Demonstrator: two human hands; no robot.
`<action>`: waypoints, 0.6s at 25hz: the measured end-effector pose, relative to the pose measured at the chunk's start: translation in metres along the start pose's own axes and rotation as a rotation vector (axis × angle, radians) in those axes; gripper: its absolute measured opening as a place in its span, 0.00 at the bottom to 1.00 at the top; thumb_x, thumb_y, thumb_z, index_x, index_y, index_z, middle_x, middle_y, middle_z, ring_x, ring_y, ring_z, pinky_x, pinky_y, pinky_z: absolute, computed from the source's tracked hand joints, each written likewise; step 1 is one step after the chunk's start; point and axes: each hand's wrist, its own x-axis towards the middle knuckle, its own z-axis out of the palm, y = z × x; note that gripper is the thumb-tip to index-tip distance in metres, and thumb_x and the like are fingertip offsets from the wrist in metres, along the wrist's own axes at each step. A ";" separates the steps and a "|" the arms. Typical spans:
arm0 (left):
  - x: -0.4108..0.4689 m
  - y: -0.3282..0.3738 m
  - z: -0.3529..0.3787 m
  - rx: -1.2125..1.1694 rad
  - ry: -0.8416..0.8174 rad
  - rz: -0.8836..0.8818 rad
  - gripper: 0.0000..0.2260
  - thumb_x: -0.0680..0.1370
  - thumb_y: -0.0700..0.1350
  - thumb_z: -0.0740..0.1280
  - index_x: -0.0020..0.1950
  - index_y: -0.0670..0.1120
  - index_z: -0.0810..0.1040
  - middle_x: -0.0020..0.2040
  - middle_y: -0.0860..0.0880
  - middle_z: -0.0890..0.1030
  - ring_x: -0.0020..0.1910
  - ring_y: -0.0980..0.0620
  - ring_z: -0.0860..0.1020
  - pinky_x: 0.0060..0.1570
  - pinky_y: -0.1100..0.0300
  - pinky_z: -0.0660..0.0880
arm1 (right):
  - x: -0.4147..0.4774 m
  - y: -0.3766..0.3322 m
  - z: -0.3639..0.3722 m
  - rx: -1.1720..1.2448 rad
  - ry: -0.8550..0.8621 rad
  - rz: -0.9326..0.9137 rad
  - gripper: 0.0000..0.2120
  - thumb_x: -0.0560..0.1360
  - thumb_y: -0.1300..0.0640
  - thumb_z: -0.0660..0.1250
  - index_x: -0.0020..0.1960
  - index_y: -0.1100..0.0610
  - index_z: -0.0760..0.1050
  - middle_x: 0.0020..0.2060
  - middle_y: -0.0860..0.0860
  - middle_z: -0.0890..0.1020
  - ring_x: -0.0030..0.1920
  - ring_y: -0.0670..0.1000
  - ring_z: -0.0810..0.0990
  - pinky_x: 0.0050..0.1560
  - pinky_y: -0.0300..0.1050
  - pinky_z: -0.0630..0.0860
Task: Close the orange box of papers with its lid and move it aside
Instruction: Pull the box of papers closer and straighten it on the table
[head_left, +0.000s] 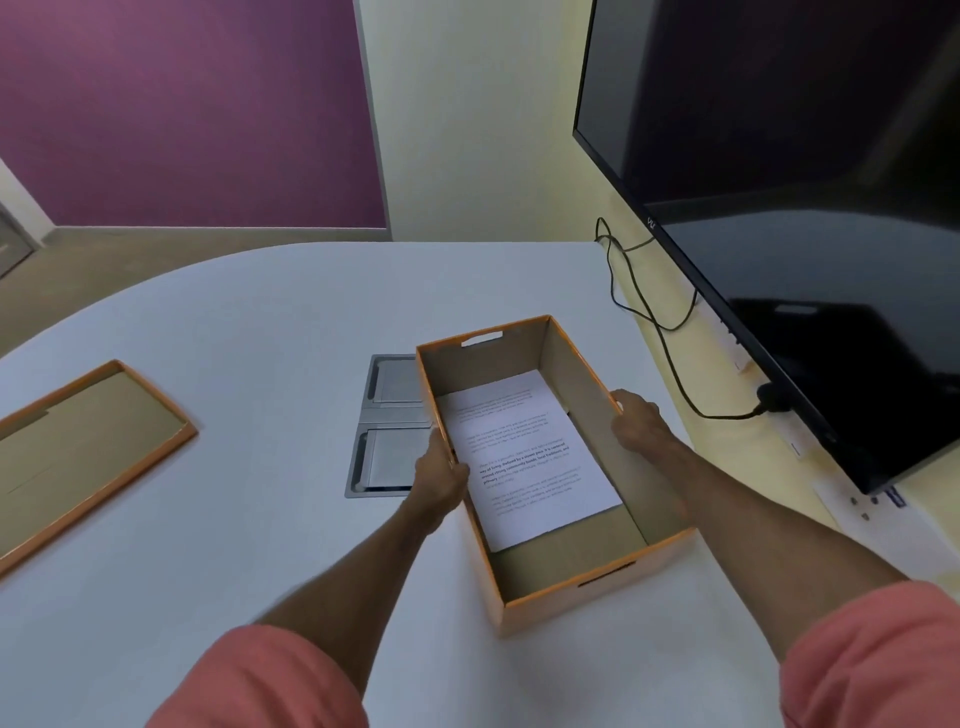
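Clearly the orange box (597, 597) was held w/ both hands, standing open on the white table (260, 338) at the right side, near the wall-mounted screen (805, 208). The left hand (441, 470) was clasped over the box's left long wall, thumb side inside the rim, next to the papers (524, 457); the right hand (636, 421) was wrapped on the outside of the right long wall, fingers curled at the rim. Printed sheets lay flat on the box floor, slightly askew, w/ bare cardboard showing at the near end.

The lid (88, 447) was seen well apart, far left on the table, lying upside down w/ its brown inside up. Nothing was held by either hand except the box walls.

Judged from this, the closing step was not yet begun; the box was prob. being squared up or steadied. To do it well, the box should be kept flat on the table and clear of the recessed metal hatch (387, 426) just beside its left wall, so that no corner is caught. The papers ought to be lying below the rim, which they were, so the lid would not be obstructed. The lid would need to be fetched from the left, flipped over, lined up w/ the long sides and pressed down evenly at both ends. Thin card walls could bow if squeezed, so a light grip was advisable.
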 end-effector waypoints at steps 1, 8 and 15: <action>-0.002 0.000 -0.012 -0.025 -0.016 0.002 0.23 0.79 0.38 0.62 0.73 0.47 0.61 0.66 0.45 0.72 0.57 0.44 0.75 0.55 0.47 0.77 | -0.009 -0.004 0.001 0.013 -0.008 -0.005 0.24 0.76 0.65 0.54 0.72 0.55 0.67 0.59 0.64 0.75 0.44 0.58 0.75 0.35 0.39 0.68; -0.025 -0.013 -0.102 0.080 0.010 0.025 0.22 0.78 0.33 0.60 0.71 0.46 0.65 0.65 0.45 0.73 0.54 0.48 0.73 0.43 0.54 0.76 | -0.096 -0.060 0.038 0.117 -0.005 -0.079 0.15 0.76 0.68 0.54 0.61 0.62 0.70 0.52 0.62 0.76 0.44 0.56 0.72 0.36 0.42 0.67; -0.077 -0.054 -0.182 0.175 0.061 -0.008 0.22 0.78 0.31 0.59 0.71 0.43 0.65 0.65 0.42 0.74 0.57 0.47 0.73 0.48 0.56 0.74 | -0.190 -0.119 0.098 0.236 0.058 -0.042 0.12 0.74 0.73 0.52 0.49 0.61 0.70 0.43 0.56 0.70 0.43 0.53 0.69 0.40 0.42 0.65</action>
